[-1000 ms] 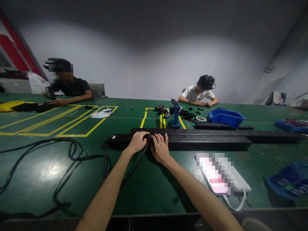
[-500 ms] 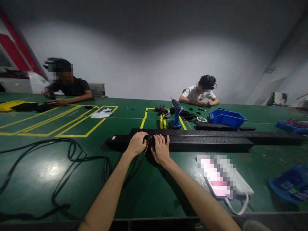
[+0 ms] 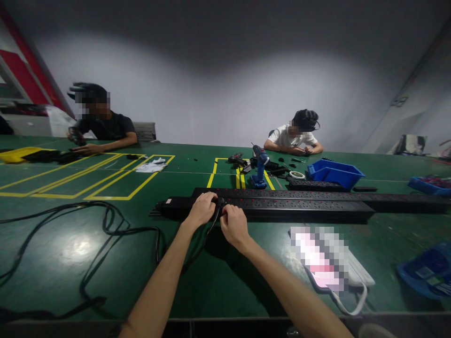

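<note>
A long black power strip (image 3: 299, 209) lies across the green table (image 3: 218, 272) in front of me. My left hand (image 3: 202, 209) rests curled on top of the strip near its left end. Just to its right, my right hand (image 3: 233, 226) is closed with the fingers pinched at a black plug (image 3: 221, 203) seated in the strip. From that plug a black cable (image 3: 105, 225) runs down between my hands and loops off to the left. A second long black strip (image 3: 317, 193) lies just behind the first.
A blue cordless drill (image 3: 260, 166) stands behind the strips, with a blue bin (image 3: 334, 172) to its right. A phone on a white block (image 3: 326, 263) lies at my right, blue bags (image 3: 424, 272) further right. Two other people sit across the table.
My right hand has drawn back off the top of the strip and closed its fingers at the plug. My left hand has stayed on the strip.
</note>
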`<state>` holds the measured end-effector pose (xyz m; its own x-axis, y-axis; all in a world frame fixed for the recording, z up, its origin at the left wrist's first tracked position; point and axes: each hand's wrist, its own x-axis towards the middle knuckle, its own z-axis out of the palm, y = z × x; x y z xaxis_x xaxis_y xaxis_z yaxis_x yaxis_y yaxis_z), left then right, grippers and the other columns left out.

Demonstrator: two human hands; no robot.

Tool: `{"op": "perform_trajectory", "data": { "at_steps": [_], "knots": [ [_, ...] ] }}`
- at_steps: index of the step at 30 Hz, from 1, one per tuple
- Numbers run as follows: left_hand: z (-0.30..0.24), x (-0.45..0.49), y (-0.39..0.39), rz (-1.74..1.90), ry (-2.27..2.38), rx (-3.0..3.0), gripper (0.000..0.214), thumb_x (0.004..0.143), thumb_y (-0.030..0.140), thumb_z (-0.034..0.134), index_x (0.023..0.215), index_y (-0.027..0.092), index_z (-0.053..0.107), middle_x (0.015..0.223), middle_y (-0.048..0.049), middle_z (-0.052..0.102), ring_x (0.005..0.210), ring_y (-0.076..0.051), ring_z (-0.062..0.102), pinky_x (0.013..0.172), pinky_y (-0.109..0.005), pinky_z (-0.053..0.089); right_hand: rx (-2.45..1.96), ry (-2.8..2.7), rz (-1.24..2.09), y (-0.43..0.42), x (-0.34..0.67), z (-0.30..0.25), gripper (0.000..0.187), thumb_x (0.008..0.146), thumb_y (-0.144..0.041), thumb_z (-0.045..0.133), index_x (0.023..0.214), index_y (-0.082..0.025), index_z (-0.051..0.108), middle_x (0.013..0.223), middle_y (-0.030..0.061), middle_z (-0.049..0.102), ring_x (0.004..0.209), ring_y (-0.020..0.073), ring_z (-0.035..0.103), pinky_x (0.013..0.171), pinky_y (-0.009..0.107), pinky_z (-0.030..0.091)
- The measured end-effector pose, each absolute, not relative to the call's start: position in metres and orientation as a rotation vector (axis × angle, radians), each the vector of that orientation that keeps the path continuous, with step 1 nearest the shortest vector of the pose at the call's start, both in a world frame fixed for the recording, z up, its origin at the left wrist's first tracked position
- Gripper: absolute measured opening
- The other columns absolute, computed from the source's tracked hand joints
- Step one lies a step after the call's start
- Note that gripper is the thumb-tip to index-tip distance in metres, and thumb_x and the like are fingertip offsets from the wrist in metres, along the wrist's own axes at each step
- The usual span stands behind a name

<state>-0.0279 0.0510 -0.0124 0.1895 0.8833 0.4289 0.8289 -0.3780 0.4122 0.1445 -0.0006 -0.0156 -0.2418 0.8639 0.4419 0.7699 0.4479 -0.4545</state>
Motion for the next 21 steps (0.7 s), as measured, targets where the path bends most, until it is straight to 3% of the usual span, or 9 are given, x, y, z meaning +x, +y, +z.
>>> {"op": "perform_trajectory", "data": {
  "at_steps": [5,8,12,16,21],
  "knots": [
    [-0.011,-0.029,0.051,0.959,1.671,2.377,0.034,0.084,0.010,0.038,0.108,0.020,0.061,0.117,-0.0084,0.066,0.113,-0.023,0.057,0.106,-0.042,0.041,-1.298,-1.867,1.172,-0.007,0.129,-0.022,0.030,0.088,-0.020,0.036,0.076,-0.017,0.064,0.068,0.0042,0.066,0.061,0.0137,0.057,0.061,0.024,0.041],
    [-0.010,-0.029,0.051,0.953,1.676,2.351,0.035,0.083,0.010,0.039,0.108,0.020,0.062,0.116,-0.0083,0.066,0.113,-0.023,0.058,0.104,-0.042,0.042,-1.057,-1.663,1.750,-0.010,0.125,-0.024,0.032,0.085,-0.023,0.036,0.082,-0.013,0.067,0.072,0.0051,0.067,0.051,0.0109,0.053,0.052,0.023,0.040],
    [-0.012,-0.029,0.054,0.962,1.665,2.363,0.035,0.082,0.010,0.041,0.107,0.019,0.062,0.115,-0.0091,0.067,0.114,-0.023,0.058,0.105,-0.042,0.042,-0.654,-1.546,2.244,-0.019,0.126,-0.020,0.025,0.081,-0.032,0.057,0.093,-0.012,0.069,0.088,0.0073,0.071,0.075,0.0157,0.066,0.071,0.029,0.052],
    [-0.014,-0.030,0.057,0.960,1.649,2.388,0.033,0.082,0.010,0.040,0.106,0.018,0.062,0.114,-0.0096,0.067,0.113,-0.023,0.058,0.106,-0.042,0.041,-0.451,-1.559,2.393,-0.026,0.127,-0.017,0.038,0.067,-0.035,0.083,0.093,-0.013,0.068,0.096,0.0074,0.071,0.093,0.0183,0.067,0.091,0.033,0.050],
    [-0.013,-0.032,0.059,0.945,1.638,2.377,0.032,0.081,0.011,0.043,0.105,0.019,0.062,0.115,-0.0095,0.066,0.115,-0.024,0.058,0.105,-0.043,0.042,-0.331,-1.616,2.551,-0.019,0.135,-0.012,0.043,0.069,-0.040,0.085,0.094,-0.013,0.063,0.101,0.0107,0.071,0.091,0.0189,0.069,0.092,0.035,0.049]
  ]
}}
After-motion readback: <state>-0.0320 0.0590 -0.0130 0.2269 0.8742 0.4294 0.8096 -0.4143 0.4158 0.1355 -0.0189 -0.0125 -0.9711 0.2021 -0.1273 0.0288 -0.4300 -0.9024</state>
